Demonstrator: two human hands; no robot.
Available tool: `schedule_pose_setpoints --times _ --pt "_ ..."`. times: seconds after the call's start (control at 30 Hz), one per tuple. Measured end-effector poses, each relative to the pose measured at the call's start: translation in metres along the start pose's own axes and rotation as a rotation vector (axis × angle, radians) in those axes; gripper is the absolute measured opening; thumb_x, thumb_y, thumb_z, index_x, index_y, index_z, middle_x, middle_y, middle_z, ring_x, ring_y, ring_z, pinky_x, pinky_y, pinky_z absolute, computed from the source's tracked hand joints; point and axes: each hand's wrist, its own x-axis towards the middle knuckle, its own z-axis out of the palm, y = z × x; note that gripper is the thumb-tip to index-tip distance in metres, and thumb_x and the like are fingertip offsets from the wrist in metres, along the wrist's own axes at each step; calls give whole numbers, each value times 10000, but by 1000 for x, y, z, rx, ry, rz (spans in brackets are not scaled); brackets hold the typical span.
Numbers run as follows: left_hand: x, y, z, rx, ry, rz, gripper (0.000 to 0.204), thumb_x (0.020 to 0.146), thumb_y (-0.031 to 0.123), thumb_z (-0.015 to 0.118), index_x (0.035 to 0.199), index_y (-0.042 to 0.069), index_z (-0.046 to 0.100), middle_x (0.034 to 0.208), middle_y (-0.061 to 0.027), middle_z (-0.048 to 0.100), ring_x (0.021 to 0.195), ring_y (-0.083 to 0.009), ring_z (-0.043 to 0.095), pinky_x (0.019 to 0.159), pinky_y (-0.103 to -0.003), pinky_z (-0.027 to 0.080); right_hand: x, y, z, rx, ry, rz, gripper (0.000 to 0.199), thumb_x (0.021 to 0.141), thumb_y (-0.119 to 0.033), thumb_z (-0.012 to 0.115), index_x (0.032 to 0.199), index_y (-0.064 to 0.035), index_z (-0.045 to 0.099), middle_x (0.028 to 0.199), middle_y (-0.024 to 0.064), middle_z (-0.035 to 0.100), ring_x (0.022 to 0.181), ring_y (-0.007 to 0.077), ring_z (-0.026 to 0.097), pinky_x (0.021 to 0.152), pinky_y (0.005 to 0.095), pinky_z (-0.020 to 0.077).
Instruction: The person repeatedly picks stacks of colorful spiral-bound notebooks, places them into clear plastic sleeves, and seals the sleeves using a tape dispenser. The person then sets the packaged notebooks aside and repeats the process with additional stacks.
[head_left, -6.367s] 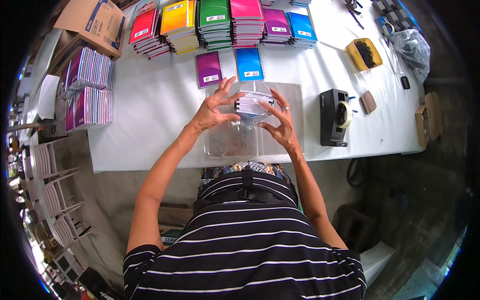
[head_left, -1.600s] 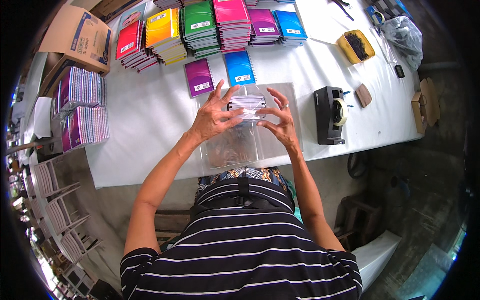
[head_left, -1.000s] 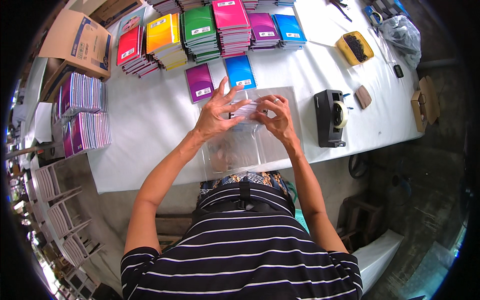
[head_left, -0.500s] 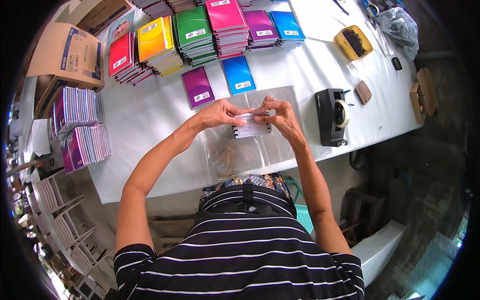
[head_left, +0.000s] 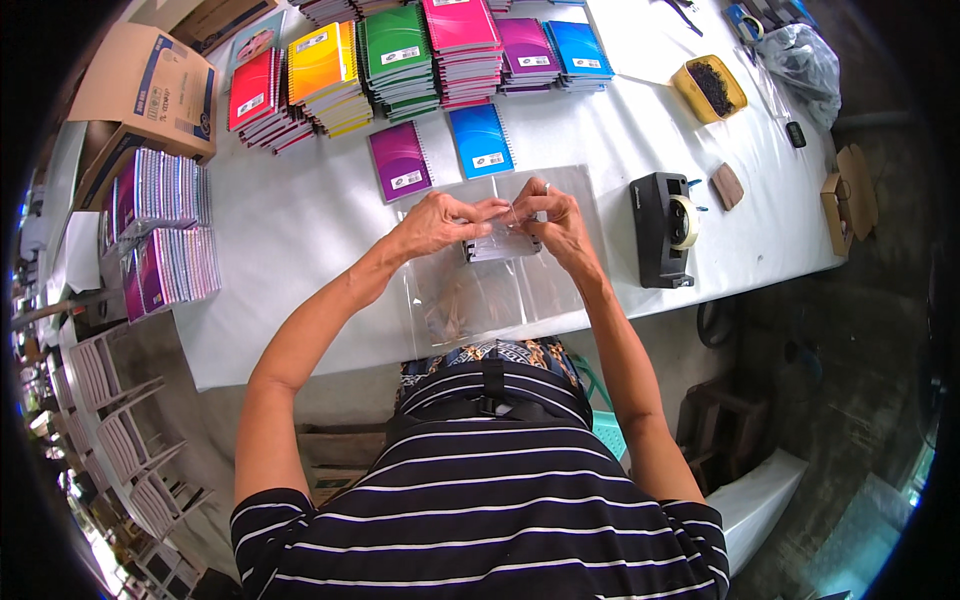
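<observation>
A small stack of spiral notebooks stands with its pale page edges toward me on a clear plastic sheet at the table's front. My left hand is closed at the stack's left side, thumb on the near face and fingertips reaching over the top. On the other side, my right hand pinches a piece of clear plastic film above the stack's upper right corner. The notebook covers are hidden. A purple notebook and a blue notebook lie just beyond my hands.
Several colour-sorted notebook piles line the back. Wrapped notebook bundles and a cardboard box stand left. To the right are a black tape dispenser, a brown block and a yellow tub.
My right hand has shifted from gripping the stack's top to pinching film above it. My left hand stays at the stack with its fingers reaching further over. The whole view has shifted slightly.
</observation>
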Motion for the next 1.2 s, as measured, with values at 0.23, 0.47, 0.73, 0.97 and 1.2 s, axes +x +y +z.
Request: schedule_pose_setpoints --times 0.23,0.47,0.73,0.97,1.2 --pt "-14 19 10 888 35 130 555 832 407 690 1318 163 583 1441 46 482 1461 -323 185 1145 -606 217 -3 1 3 -47 6 -89 171 675 89 629 755 -34 718 796 36 578 818 166 580 667 313 464" --pt "-35 26 39 1266 176 198 684 790 427 714 1405 230 488 1524 106 356 1473 -289 142 1150 -623 179 -11 -1 -6 -494 -173 -271 372 665 126 581 889 -110 763 1074 46 638 1058 220 569 1038 436 351" --pt "-38 20 43 1387 272 247 660 785 369 727 1396 263 503 1476 126 430 1460 -261 205 1166 -580 155 -53 -29 -16 -1126 -115 -478 641 730 103 549 1254 -253 645 1496 -4 390 1297 243 435 1147 589 177" --pt "-30 17 54 1433 279 293 631 813 320 704 1405 264 493 1475 124 435 1453 -242 238 1181 -546 122 -153 56 -236 -745 689 286 237 770 -218 748 925 -39 757 1121 198 648 1115 286 567 940 351 430" --pt "-33 18 53 1433 265 285 618 818 281 704 1401 241 501 1477 97 440 1448 -256 247 1173 -542 157 -167 70 -258 121 359 682 447 812 -280 759 1060 82 675 1086 192 663 1199 336 528 951 544 469"
